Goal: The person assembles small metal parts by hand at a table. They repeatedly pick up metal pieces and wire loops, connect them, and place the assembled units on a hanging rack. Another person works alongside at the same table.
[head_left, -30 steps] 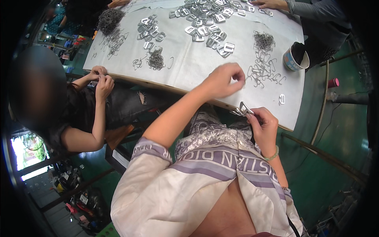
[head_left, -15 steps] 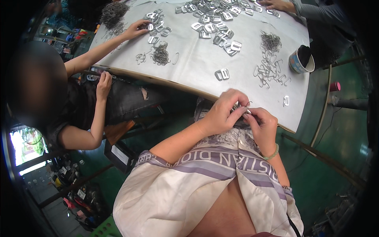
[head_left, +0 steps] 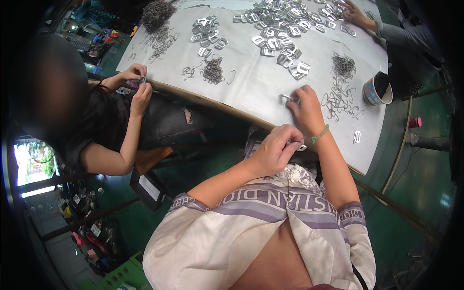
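Metal slide buckle (head_left: pixel 301 148) stays pinched in my left hand (head_left: pixel 275 152) by the table's (head_left: pixel 253 94) edge, while my right hand (head_left: pixel 306 108) has moved to a loose buckle (head_left: pixel 284 99) on top, finger closure unclear, so work now spans both.

Workshop, shared worktable (head_left: pixel 246 92) heaped with metal buckles (head_left: pixel 280 34) and wire hooks (head_left: pixel 212 71), co-worker (head_left: pixel 111 145) alongside, green floor (head_left: pixel 418 162)

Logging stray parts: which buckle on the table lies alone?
The silver buckle by the right edge of the table, below the scattered wire hooks; others there lie clustered, except one at the right hand.
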Action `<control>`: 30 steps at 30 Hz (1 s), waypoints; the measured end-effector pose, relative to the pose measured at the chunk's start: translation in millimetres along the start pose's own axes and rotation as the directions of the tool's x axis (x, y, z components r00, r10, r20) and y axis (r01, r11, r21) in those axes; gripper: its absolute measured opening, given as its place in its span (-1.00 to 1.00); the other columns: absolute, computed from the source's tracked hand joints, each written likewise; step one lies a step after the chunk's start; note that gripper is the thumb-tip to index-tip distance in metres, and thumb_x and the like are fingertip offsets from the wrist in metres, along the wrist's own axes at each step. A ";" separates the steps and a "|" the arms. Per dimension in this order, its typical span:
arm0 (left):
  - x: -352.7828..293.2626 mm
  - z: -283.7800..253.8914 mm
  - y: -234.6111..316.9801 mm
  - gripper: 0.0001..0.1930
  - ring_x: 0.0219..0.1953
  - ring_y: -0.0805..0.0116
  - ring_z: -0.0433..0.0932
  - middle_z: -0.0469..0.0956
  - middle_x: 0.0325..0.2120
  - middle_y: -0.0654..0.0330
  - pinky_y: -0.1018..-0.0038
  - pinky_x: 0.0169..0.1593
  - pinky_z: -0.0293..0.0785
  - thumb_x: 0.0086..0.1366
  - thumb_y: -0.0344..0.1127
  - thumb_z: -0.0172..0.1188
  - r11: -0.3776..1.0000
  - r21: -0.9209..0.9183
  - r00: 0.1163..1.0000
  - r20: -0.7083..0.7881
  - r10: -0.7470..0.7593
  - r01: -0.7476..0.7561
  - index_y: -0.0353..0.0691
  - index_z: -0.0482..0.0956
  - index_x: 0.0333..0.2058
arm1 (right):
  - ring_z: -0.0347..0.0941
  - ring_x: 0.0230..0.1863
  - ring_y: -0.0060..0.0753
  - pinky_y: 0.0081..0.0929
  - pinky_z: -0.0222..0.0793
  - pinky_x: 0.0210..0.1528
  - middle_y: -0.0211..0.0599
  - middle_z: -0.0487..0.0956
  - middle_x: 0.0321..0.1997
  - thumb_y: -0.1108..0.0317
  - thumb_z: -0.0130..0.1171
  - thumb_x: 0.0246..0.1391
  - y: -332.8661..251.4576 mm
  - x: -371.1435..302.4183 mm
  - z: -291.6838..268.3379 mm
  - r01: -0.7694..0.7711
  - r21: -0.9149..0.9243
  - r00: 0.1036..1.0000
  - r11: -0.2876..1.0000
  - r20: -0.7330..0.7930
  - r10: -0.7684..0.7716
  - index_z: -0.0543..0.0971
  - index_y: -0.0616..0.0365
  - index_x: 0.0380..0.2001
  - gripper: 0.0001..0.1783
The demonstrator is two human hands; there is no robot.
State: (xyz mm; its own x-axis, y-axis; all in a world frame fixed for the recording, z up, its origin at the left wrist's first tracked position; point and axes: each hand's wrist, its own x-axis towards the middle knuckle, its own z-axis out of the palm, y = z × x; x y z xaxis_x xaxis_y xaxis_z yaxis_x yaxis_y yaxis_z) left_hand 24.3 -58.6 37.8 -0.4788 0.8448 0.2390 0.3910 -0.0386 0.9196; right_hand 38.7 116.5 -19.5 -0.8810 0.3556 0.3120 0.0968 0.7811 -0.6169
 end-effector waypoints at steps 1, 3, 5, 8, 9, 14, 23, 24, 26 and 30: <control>-1.5 1.1 -4.5 -0.91 -0.33 0.36 0.50 0.50 -0.38 0.13 0.49 -0.22 0.41 0.25 -0.52 0.04 1.000 0.004 0.999 -0.035 -0.004 0.004 -0.30 0.41 -0.26 | 0.47 -0.36 -0.23 -0.40 0.37 -0.31 -0.15 0.53 -0.40 0.45 0.25 -0.07 3.7 -1.1 -2.8 -0.104 0.155 0.993 0.982 0.069 0.095 0.56 0.27 -0.30 -0.78; -0.7 0.5 -7.2 -0.91 -0.34 0.36 0.51 0.51 -0.39 0.13 0.50 -0.23 0.41 0.25 -0.51 0.05 0.999 0.025 0.996 -0.078 -0.039 0.041 -0.31 0.41 -0.26 | 0.52 -0.45 -0.35 -0.49 0.40 -0.40 -0.19 0.58 -0.46 0.48 0.23 -0.04 10.4 -9.0 -16.3 -0.333 0.421 0.938 0.844 0.238 0.252 0.55 0.30 -0.34 -0.83; -1.2 1.6 -9.9 -0.91 -0.35 0.34 0.52 0.51 -0.42 0.13 0.50 -0.24 0.41 0.24 -0.50 0.06 0.992 0.038 0.988 -0.102 -0.114 0.118 -0.31 0.42 -0.27 | 0.49 -0.56 -0.57 -0.63 0.39 -0.49 -0.31 0.59 -0.53 0.48 0.19 0.04 -5.1 -20.5 -39.8 -0.470 0.615 0.882 0.633 0.349 0.317 0.54 0.35 -0.36 -0.87; 2.3 7.6 -11.9 -0.91 -0.34 0.23 0.50 0.51 -0.44 0.13 0.41 -0.23 0.40 0.21 -0.50 0.08 0.991 0.109 0.988 -0.143 -0.058 0.074 -0.30 0.42 -0.29 | 0.46 -0.57 -0.66 -0.70 0.39 -0.50 -0.40 0.56 -0.53 0.43 0.20 0.08 -19.6 -40.9 -63.1 -0.517 0.676 0.855 0.526 0.379 0.354 0.55 0.35 -0.35 -0.84; 3.1 10.7 -11.9 -0.91 -0.34 0.20 0.49 0.51 -0.45 0.13 0.38 -0.22 0.39 0.20 -0.50 0.09 0.988 0.142 0.988 -0.153 -0.032 0.054 -0.29 0.43 -0.29 | 0.46 -0.56 -0.66 -0.70 0.39 -0.51 -0.40 0.56 -0.53 0.42 0.21 0.08 -24.5 -46.3 -68.1 -0.527 0.670 0.848 0.523 0.373 0.376 0.55 0.35 -0.36 -0.84; 6.8 20.8 -7.2 -0.88 -0.33 0.10 0.46 0.50 -0.45 0.12 0.30 -0.17 0.34 0.13 -0.50 0.13 0.974 0.224 0.996 -0.093 0.000 0.021 -0.27 0.44 -0.32 | 0.48 -0.54 -0.67 -0.72 0.43 -0.51 -0.36 0.58 -0.53 0.42 0.20 0.08 -42.8 -61.3 -81.7 -0.530 0.692 0.828 0.490 0.299 0.474 0.57 0.36 -0.39 -0.84; 10.7 23.1 -10.6 -0.89 -0.36 0.09 0.46 0.50 -0.45 0.12 0.29 -0.14 0.31 0.09 -0.53 0.15 0.970 0.243 0.999 -0.017 0.030 -0.025 -0.27 0.46 -0.37 | 0.52 -0.55 -0.61 -0.71 0.44 -0.50 -0.30 0.60 -0.51 0.47 0.18 0.08 -44.6 -82.9 -87.5 -0.490 0.661 0.838 0.569 0.179 0.515 0.58 0.40 -0.34 -0.85; 12.4 23.9 -10.6 -0.89 -0.36 0.09 0.45 0.50 -0.45 0.12 0.29 -0.15 0.31 0.09 -0.53 0.15 0.967 0.252 0.999 -0.006 0.040 -0.037 -0.27 0.46 -0.37 | 0.53 -0.55 -0.60 -0.71 0.44 -0.50 -0.29 0.60 -0.51 0.48 0.18 0.08 -45.4 -83.3 -87.4 -0.489 0.673 0.836 0.555 0.178 0.519 0.58 0.40 -0.34 -0.84; 14.1 26.6 -9.2 -0.88 -0.37 0.09 0.45 0.50 -0.45 0.12 0.30 -0.15 0.31 0.09 -0.53 0.16 0.971 0.236 0.999 -0.022 0.033 -0.027 -0.27 0.47 -0.37 | 0.54 -0.54 -0.59 -0.71 0.44 -0.50 -0.29 0.61 -0.50 0.48 0.19 0.08 -43.2 -85.6 -85.8 -0.490 0.698 0.815 0.522 0.156 0.558 0.58 0.41 -0.33 -0.84; 17.1 31.6 -3.4 -0.87 -0.37 0.10 0.45 0.50 -0.47 0.13 0.30 -0.14 0.31 0.08 -0.52 0.17 0.968 0.245 0.999 -0.003 0.054 -0.052 -0.27 0.47 -0.36 | 0.55 -0.53 -0.57 -0.70 0.45 -0.49 -0.28 0.61 -0.49 0.48 0.19 0.08 -38.0 -89.0 -88.0 -0.479 0.721 0.809 0.501 0.142 0.570 0.58 0.41 -0.33 -0.84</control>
State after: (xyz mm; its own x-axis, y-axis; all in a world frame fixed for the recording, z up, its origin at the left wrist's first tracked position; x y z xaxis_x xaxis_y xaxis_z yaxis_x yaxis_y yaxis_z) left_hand 39.6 -27.2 28.9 -0.4592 0.8400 0.2891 0.5960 0.0499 0.8014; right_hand 154.2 100.3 39.7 -0.7237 0.6600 -0.2018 0.1372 -0.1489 -0.9793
